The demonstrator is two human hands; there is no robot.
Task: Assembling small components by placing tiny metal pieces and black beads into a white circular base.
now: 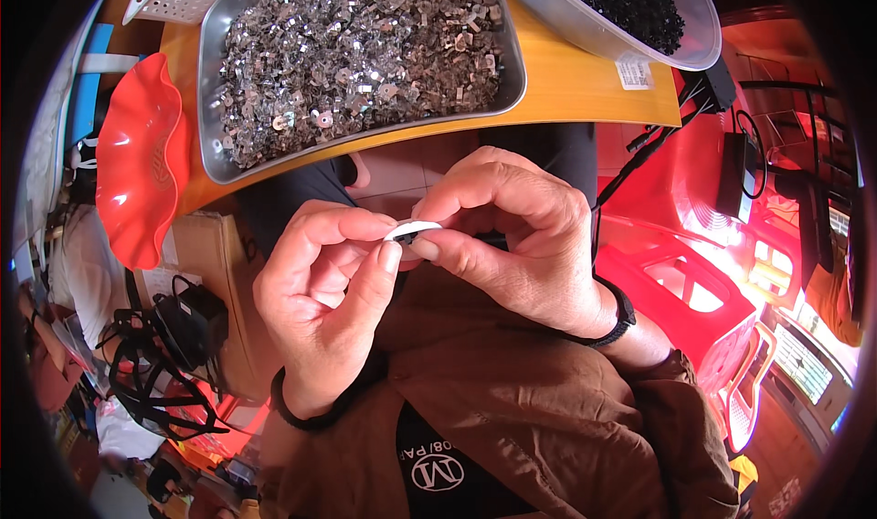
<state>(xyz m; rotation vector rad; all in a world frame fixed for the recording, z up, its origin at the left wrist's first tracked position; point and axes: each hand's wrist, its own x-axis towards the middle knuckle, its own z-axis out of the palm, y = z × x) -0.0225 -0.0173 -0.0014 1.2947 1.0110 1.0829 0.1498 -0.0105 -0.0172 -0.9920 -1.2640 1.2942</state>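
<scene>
Close in front of my chest, both hands meet at a small white curved piece (416, 227) with a small black part (405, 238) at its underside. My left hand (320, 291) pinches its left end between thumb and fingertips. The right end is pinched by thumb and fingers of my right hand (521, 236). Fingertips cover much of the piece, so its exact kind is unclear. Beyond the hands, a metal tray (211, 108) holds a heap of small shiny metal clips (356, 53). A translucent plastic tub (699, 35) of tiny black parts (630, 7) stands at the far right.
Tray and tub rest on a yellow tabletop (557, 80), whose edge lies just past my hands. A red wavy-rimmed dish (142, 167) is at the left, above a cardboard box (206, 254). Red plastic stools (685, 281) stand at the right, with black cables (644, 158) near the table corner.
</scene>
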